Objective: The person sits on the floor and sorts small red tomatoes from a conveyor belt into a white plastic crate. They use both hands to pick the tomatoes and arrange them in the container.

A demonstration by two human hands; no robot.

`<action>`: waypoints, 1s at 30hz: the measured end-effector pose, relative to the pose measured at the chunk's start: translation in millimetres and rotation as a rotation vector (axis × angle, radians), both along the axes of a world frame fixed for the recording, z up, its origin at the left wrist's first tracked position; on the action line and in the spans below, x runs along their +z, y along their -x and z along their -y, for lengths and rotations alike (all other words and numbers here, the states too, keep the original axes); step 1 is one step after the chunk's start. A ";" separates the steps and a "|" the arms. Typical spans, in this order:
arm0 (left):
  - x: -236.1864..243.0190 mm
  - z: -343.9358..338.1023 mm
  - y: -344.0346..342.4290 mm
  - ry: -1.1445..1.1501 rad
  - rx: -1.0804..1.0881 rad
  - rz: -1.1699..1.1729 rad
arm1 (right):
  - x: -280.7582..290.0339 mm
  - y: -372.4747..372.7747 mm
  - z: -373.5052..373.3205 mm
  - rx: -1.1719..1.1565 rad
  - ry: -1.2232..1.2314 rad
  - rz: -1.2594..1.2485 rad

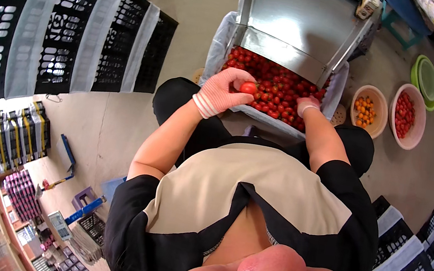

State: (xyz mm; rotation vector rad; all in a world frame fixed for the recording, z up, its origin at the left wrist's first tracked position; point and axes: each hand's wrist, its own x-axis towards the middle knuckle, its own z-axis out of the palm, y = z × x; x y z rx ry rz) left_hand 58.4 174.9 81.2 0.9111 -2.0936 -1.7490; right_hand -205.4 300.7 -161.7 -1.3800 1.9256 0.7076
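My left hand (225, 92), in a pink knit glove with a white cuff, pinches a red cherry tomato (248, 87) above the left part of a lined crate (221, 31) full of cherry tomatoes (283, 91). My gloved right hand (308, 105) reaches into the fruit at the crate's right side; its curled fingers are partly hidden, and what they hold, if anything, is unclear. A metal chute (290, 11) slopes down into the back of the crate.
Stacked black crates (72, 27) stand at left, more (402, 255) at lower right. At right are tubs of orange (363, 111) and red tomatoes (405, 114), green basins (427, 81) and a stool (398, 33). Scales (60, 224) and crate stacks (13, 134) stand at lower left.
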 end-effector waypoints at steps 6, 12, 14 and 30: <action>-36.8 29.4 -6.7 0.087 -0.002 0.071 | 11.4 -7.4 6.0 -0.494 0.427 0.410; -79.4 28.5 13.5 0.311 0.183 0.166 | 117.7 -42.1 19.8 -0.596 0.761 0.771; -66.1 22.1 19.6 0.141 0.079 0.173 | 145.6 -59.2 13.0 -0.572 0.884 0.769; -15.3 -51.4 -2.1 -1.210 -0.178 -0.695 | 268.3 -122.5 -35.3 -0.534 1.151 1.024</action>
